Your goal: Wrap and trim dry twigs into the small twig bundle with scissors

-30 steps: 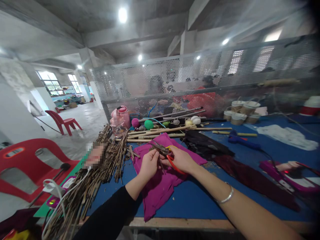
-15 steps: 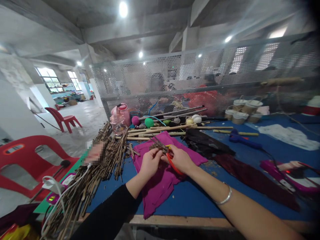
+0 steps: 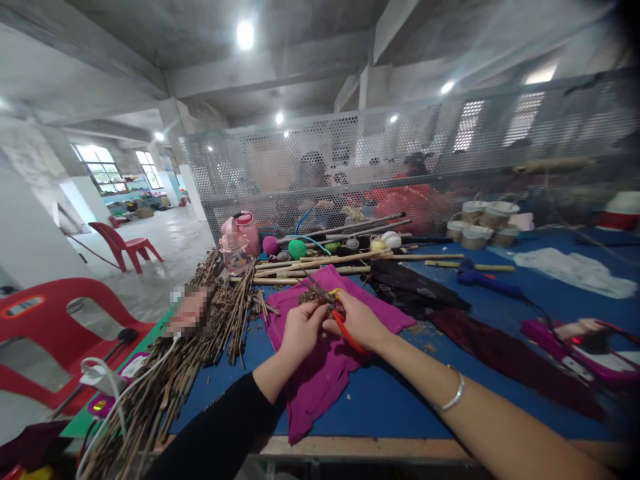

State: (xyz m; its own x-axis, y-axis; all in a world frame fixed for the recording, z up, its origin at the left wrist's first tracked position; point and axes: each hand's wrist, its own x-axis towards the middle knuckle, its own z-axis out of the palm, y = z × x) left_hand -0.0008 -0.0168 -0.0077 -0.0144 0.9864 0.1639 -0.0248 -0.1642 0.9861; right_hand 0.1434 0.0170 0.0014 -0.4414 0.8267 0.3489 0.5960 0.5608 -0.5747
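Note:
My right hand (image 3: 353,322) is closed around scissors (image 3: 346,331) with red-orange and yellow handle loops. Their blades point up and to the left, looking slightly parted. My left hand (image 3: 301,328) pinches at a small brown, twiggy clump (image 3: 307,296) just beside the blades; its fingers hide part of it. Both hands are close together over a magenta cloth (image 3: 320,390) spread on the blue tabletop (image 3: 377,413). A silver bangle is on my right wrist.
Dry brown stems (image 3: 170,380) are heaped along the left edge, with a white cable over them. Bamboo sticks (image 3: 320,263), yarn balls (image 3: 297,249) and a pink jug (image 3: 240,243) stand behind. Dark cloths (image 3: 415,287) and a blue glue gun (image 3: 485,280) lie right. People sit beyond the mesh screen (image 3: 250,160).
The view has shifted slightly. My hands stay almost in place, the scissors and brown clump still in them.

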